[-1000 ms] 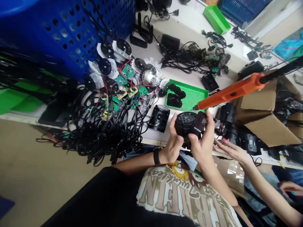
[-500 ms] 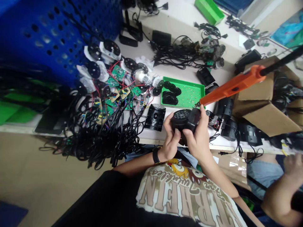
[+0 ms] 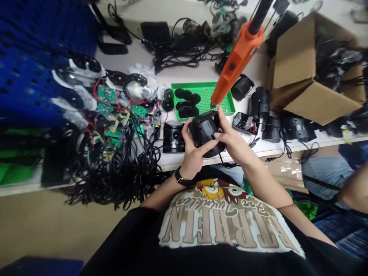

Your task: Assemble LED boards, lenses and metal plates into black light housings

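A rounded black plastic housing [image 3: 206, 129] is held between both of my hands at the front of the bench. My left hand [image 3: 193, 156] grips its left side, thumb across the near face. On the right side, my right hand [image 3: 232, 138] closes round it, one finger reaching up to the tip of an orange electric screwdriver [image 3: 233, 63]. The screwdriver slants down from above, its tip at the housing's far edge; whether tip and housing touch is unclear. Beside my left hand lies an open black shell [image 3: 173, 136]. Behind is a green tray [image 3: 208, 92] with black discs [image 3: 187, 109].
Tangled black cables [image 3: 120, 168], circuit boards [image 3: 106, 96] and speaker-like parts fill the left. A blue perforated crate [image 3: 43, 57] stands behind them. To the right are more black housings [image 3: 271, 129] and an open cardboard box [image 3: 293, 73]. Another person's arm [image 3: 355, 189] shows far right.
The housing has turned over, from its round grille facing up to a smooth curved side. My left fingers have shifted across it. The screwdriver now stands steeper; the camera view has shifted.
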`<state>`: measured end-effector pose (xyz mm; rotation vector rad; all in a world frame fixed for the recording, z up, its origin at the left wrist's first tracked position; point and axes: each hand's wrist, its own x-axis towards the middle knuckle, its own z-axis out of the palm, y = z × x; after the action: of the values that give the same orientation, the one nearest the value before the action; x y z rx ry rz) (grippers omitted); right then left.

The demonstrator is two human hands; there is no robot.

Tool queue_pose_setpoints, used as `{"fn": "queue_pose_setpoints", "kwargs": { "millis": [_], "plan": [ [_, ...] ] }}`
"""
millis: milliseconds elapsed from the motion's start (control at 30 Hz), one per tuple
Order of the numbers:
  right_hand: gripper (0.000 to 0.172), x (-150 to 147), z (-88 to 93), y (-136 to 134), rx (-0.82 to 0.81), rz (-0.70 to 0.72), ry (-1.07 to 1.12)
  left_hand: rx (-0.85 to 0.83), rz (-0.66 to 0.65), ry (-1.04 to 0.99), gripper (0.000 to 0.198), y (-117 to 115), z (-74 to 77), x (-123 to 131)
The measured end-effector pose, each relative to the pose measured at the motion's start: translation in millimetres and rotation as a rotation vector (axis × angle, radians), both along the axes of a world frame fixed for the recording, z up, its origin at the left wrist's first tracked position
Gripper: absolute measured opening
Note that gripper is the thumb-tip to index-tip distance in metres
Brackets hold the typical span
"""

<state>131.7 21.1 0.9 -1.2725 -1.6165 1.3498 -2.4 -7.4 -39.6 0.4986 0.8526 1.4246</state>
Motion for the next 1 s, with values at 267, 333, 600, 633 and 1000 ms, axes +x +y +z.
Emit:
{"fn": "queue_pose_setpoints", "kwargs": {
  "millis": [267, 333, 600, 633, 1000],
  "plan": [
    [0.079, 10, 0.6, -1, -0.223, -0.131, 0.32, -0.139, -0.005, -0.161, 0.049, 9, 3.3, -8],
    [0.075, 13, -5.8, -5, -0.268, -0.192, 0.334, -0.175, -0.033, -0.202, 0.041, 11, 1.9, -10],
    [0.054, 7, -17.8, -47, 0.097, -0.264, 0.019, -0.163, -0.009, -0.186, 0.034, 5, 2.7, -8],
    [0.053, 4, -17.2, -52, 0.177, -0.26, -0.056, -0.153, 0.018, -0.169, 0.035, 4, 2.4, -6],
    [0.083, -12, -28.1, -63, 0.287, -0.174, -0.258, -0.015, 0.241, 0.08, 0.099, -17, 5.9, 10]
  ]
}}
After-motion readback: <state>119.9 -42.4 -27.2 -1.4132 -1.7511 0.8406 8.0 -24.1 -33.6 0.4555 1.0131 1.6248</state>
